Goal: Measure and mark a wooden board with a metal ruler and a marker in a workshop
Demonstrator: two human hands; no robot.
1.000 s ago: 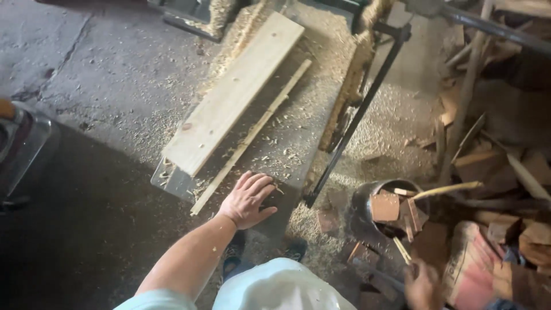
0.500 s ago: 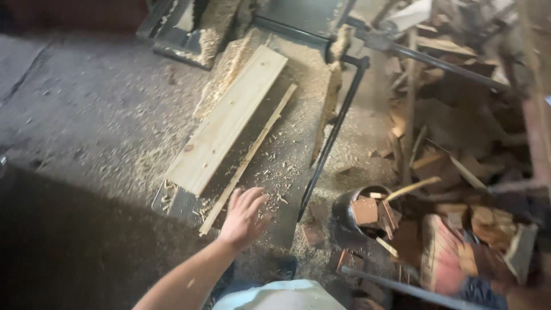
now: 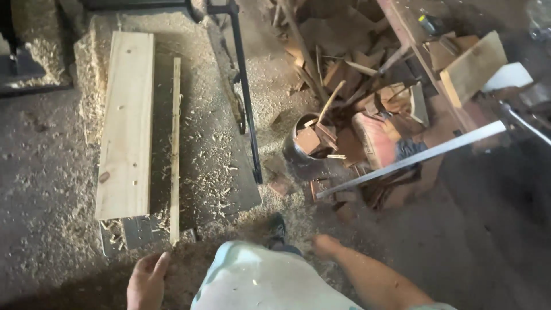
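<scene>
A wide pale plank (image 3: 126, 126) lies on the sawdust-covered floor, with a thin wooden strip (image 3: 175, 149) beside it on the right. My left hand (image 3: 148, 281) hovers at the bottom edge, fingers apart and holding nothing, just below the strip's near end. My right hand (image 3: 327, 245) hangs low near my knee, blurred, its fingers seemingly curled; I see nothing in it. My light trousers (image 3: 258, 284) and a dark shoe (image 3: 276, 229) fill the space between the hands.
A black metal frame bar (image 3: 247, 103) runs along the floor right of the strip. A dark bucket (image 3: 298, 155) holds wood offcuts, with a heap of scrap wood (image 3: 373, 86) behind it. A long grey metal bar (image 3: 413, 158) slants across the right.
My left hand has pulled back from the floor beside the strip toward my body. The view has swung so the plank lies lengthwise, and my right hand has come into view.
</scene>
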